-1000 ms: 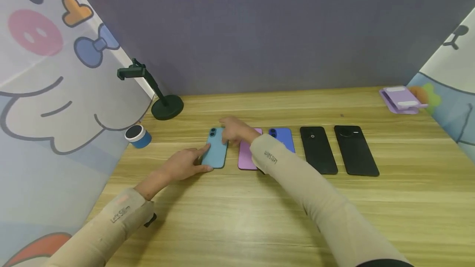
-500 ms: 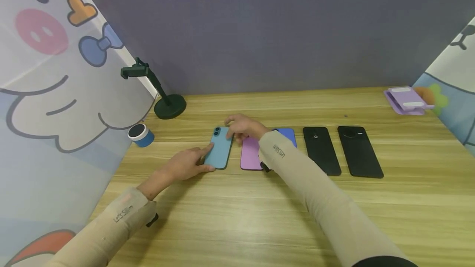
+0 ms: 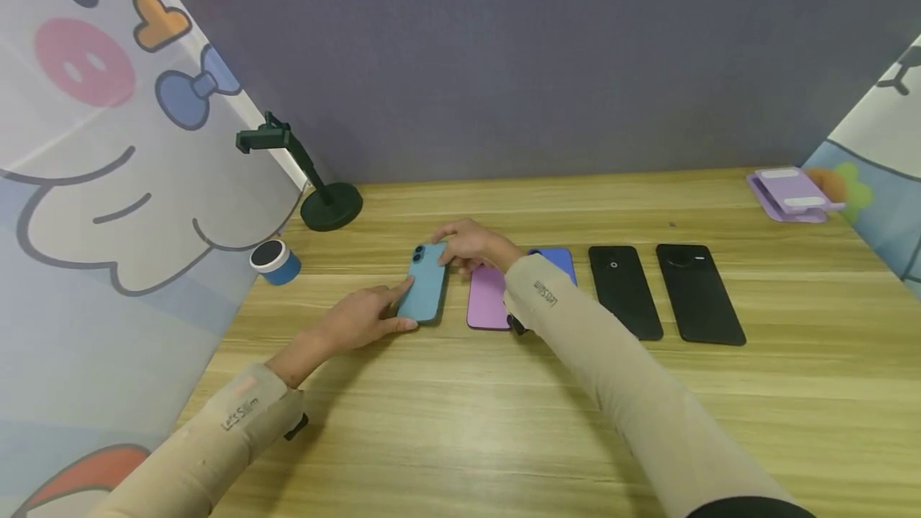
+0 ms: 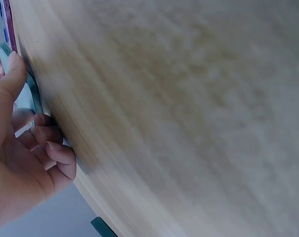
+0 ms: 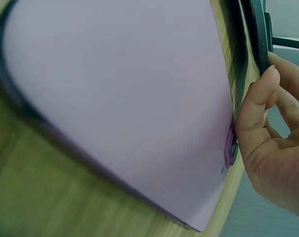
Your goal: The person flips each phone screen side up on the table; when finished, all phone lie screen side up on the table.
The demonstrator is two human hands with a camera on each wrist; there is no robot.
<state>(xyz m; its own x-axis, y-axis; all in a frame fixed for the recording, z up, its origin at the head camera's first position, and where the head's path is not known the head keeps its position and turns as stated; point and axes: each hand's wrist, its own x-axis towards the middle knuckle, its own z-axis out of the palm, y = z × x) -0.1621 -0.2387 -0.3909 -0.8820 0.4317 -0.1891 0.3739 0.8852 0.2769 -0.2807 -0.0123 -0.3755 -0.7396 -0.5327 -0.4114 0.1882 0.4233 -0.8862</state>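
A light blue phone (image 3: pixel 424 290) lies face down, its twin camera lenses at the top, in the head view. My left hand (image 3: pixel 362 316) holds its lower left side between thumb and fingers. My right hand (image 3: pixel 471 246) pinches its upper right edge. In the right wrist view the phone's edge (image 5: pixel 261 39) stands off the wood with a shadow under it, gripped between thumb and fingers. Close under my right wrist lies a purple phone (image 3: pixel 487 302), partly hidden by the hand and sleeve.
A blue phone (image 3: pixel 560 262), partly covered by the right sleeve, and two black phones (image 3: pixel 626 294) continue the row. A dark green stand (image 3: pixel 329 206) and a blue jar with a white rim (image 3: pixel 281 266) are at left. A purple folding stand (image 3: pixel 791 197) sits back right.
My right hand has drawn slightly back and now pinches the light blue phone's upper edge. The phone's top has risen a little from the wood. The view has shifted slightly.
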